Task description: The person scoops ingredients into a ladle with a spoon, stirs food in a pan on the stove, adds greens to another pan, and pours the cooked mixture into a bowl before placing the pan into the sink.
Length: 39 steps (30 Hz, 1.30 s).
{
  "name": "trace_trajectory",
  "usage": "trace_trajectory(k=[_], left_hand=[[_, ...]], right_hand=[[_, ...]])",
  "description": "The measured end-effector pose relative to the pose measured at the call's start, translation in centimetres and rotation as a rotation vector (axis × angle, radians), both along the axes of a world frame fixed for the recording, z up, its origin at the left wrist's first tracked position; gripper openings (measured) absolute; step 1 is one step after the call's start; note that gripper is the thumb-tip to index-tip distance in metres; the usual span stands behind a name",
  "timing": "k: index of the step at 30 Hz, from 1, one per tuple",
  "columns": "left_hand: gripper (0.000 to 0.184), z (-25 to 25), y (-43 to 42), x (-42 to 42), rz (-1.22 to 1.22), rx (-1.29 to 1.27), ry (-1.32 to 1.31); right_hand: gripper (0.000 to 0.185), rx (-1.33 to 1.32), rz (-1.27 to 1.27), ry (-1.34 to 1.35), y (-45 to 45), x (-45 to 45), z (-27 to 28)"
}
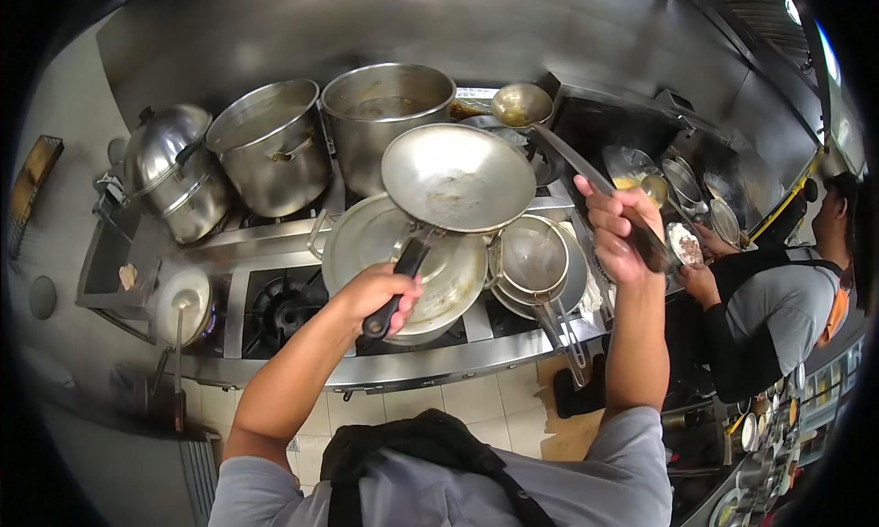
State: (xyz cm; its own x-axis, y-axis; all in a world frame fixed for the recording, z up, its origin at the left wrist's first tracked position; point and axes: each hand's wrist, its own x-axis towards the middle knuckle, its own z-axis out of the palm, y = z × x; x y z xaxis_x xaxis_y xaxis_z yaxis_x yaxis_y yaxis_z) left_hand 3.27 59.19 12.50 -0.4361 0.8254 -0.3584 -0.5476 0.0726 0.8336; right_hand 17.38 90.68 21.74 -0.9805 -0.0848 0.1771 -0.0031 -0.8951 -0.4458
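My left hand is wrapped round the black handle of a frying pan. The pan is held over a large lidded pot, its inside facing me and only a few brown marks on it. In my right hand is a long-handled ladle, gripped by its dark handle. The ladle's bowl is raised near the back of the stove, with a little yellowish liquid in it. Below and between my hands, a strainer rests over a wide metal bowl.
Tall stockpots and a domed steamer pot line the back left. At far left a small pan sits over a blue flame. A bare burner lies left of the lidded pot. Close on the right, a co-worker holds a plate of food.
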Motion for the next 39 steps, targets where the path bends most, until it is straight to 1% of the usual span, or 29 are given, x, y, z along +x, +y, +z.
trace_trajectory(k=[4,9,12,13,14,16,18,22,24,26,28,29,31,33,36,37,39], left_hand=[[0.012,1.2,-2.9,-0.4,-0.029,0.099,-0.063],[0.013,2.7,-11.6,-0.3,0.003,0.158,-0.082],[0.012,3.3,-18.4,-0.1,0.035,0.153,-0.024],[0.012,3.4,-20.8,0.1,0.055,0.137,0.001],[0.013,3.4,-23.3,0.2,0.077,0.12,0.025],[0.015,3.2,-28.2,0.4,0.142,0.063,0.053],[0.016,2.8,-32.5,0.7,0.203,0.031,0.08],[0.016,0.4,-39.4,0.6,0.268,-0.071,0.104],[0.017,-1.3,-41.7,0.6,0.295,-0.103,0.093],[0.017,-3.7,-43.2,0.6,0.299,-0.141,0.097],[0.018,-7.2,-44.3,0.4,0.292,-0.144,0.058],[0.018,-9.1,-44.5,0.4,0.29,-0.154,0.044],[0.019,-13.0,-44.3,0.7,0.285,-0.173,0.04],[0.02,-16.8,-43.9,0.9,0.281,-0.163,0.034],[0.02,-21.9,-43.4,0.7,0.278,-0.128,-0.035],[0.02,-23.3,-43.1,0.4,0.262,-0.113,-0.072],[0.018,-25.2,-42.8,0.1,0.28,-0.131,-0.107]], right_hand=[[0.049,0.011,0.058,-0.027,-6.5,3.0,1.5],[0.048,0.137,-0.018,-0.147,-16.6,4.2,2.0],[0.05,0.427,-0.093,-0.226,-22.7,3.9,1.5],[0.05,0.596,-0.149,-0.267,-25.2,3.8,1.8],[0.05,0.726,-0.177,-0.256,-27.5,3.5,1.4],[0.052,0.901,-0.171,-0.237,-31.6,2.8,0.1],[0.055,0.951,-0.188,-0.313,-36.3,2.1,-0.9],[0.054,1.069,-0.084,-0.301,-43.5,0.8,-5.1],[0.051,1.1,-0.025,-0.191,-45.9,0.2,-8.9],[0.049,1.069,-0.043,-0.278,-48.9,0.0,-12.0],[0.055,0.986,-0.047,-0.329,-51.2,-0.1,-15.4],[0.052,0.972,-0.031,-0.304,-51.8,-0.2,-17.4],[0.049,0.806,-0.015,-0.371,-52.7,-0.4,-20.7],[0.046,0.617,0.002,-0.435,-53.6,-0.4,-22.2],[0.046,0.354,-0.01,-0.549,-54.1,-0.9,-25.8],[0.046,0.334,0.031,-0.512,-54.0,-1.2,-26.7],[0.05,0.303,0.041,-0.565,-54.2,-1.8,-28.1]])
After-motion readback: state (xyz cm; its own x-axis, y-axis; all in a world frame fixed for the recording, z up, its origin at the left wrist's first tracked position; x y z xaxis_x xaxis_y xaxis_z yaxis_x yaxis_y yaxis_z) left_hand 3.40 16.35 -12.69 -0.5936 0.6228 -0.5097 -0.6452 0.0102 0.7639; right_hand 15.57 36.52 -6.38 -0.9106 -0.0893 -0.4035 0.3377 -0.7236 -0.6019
